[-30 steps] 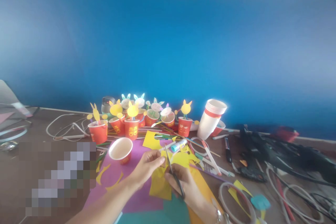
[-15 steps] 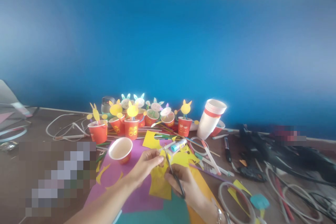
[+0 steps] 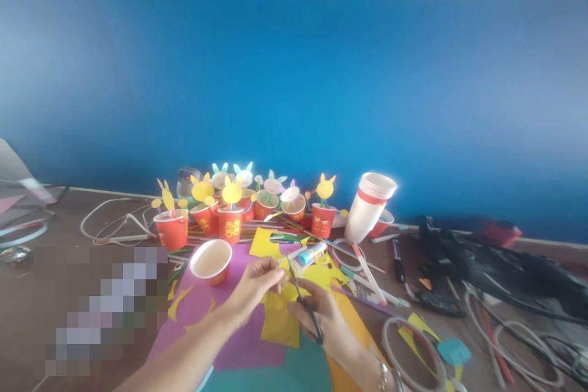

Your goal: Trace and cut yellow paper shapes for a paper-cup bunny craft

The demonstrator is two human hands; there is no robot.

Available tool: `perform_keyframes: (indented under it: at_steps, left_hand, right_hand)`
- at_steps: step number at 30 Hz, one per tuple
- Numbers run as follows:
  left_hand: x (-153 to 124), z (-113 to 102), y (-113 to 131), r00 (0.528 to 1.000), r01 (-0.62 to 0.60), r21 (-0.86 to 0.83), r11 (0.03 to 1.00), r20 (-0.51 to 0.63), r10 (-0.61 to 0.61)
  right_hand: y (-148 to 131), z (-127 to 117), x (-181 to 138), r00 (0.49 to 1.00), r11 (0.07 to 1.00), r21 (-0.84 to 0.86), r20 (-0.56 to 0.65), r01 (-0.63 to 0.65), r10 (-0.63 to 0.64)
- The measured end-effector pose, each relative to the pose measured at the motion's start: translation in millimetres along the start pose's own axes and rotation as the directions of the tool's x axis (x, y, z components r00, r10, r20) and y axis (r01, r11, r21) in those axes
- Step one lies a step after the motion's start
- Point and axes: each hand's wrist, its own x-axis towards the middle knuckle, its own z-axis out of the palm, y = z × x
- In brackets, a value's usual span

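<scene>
My left hand [image 3: 253, 291] pinches the top edge of a yellow paper sheet [image 3: 279, 321] held over the table. My right hand [image 3: 327, 323] grips black-handled scissors [image 3: 304, 305], whose blades point up and away into the yellow paper near my left fingertips. Under both hands lie a purple sheet [image 3: 215, 318], a teal sheet [image 3: 285, 376] and an orange sheet [image 3: 353, 334]. An empty red paper cup [image 3: 212, 262] stands just left of my left hand.
Several red cups with paper bunny heads on sticks [image 3: 229, 211] line the back before a blue wall. A stack of white cups [image 3: 370, 207] leans at right. A glue stick [image 3: 313, 253], pens, straws, tape rings [image 3: 413, 358], cables and black tools [image 3: 487, 266] litter the table.
Both hands and the scissors have shifted very slightly; the yellow paper stays between them. Nothing else has moved.
</scene>
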Motion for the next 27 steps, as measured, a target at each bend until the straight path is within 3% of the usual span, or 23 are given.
perform_keyframes:
  at_steps: [9,17,21,27]
  left_hand:
    - [0,-1,-1,0.998,0.024,-0.027,0.999,-0.049,-0.026]
    - [0,2,0,0.999,-0.009,-0.289,0.957,0.044,0.023]
    - [1,2,-9,1.0,-0.017,-0.337,0.941,0.009,0.021]
    - [0,3,-14,0.999,0.025,-0.423,0.906,0.052,-0.004]
  right_hand:
    - [-6,2,-4,0.999,0.998,0.046,-0.022,-0.045,0.046]
    - [-2,1,-1,1.0,0.999,0.042,0.013,-0.019,0.018]
    - [2,1,-1,0.999,0.999,0.034,0.054,-0.006,0.004]
    - [6,0,0,0.999,1.0,-0.004,0.051,0.014,-0.014]
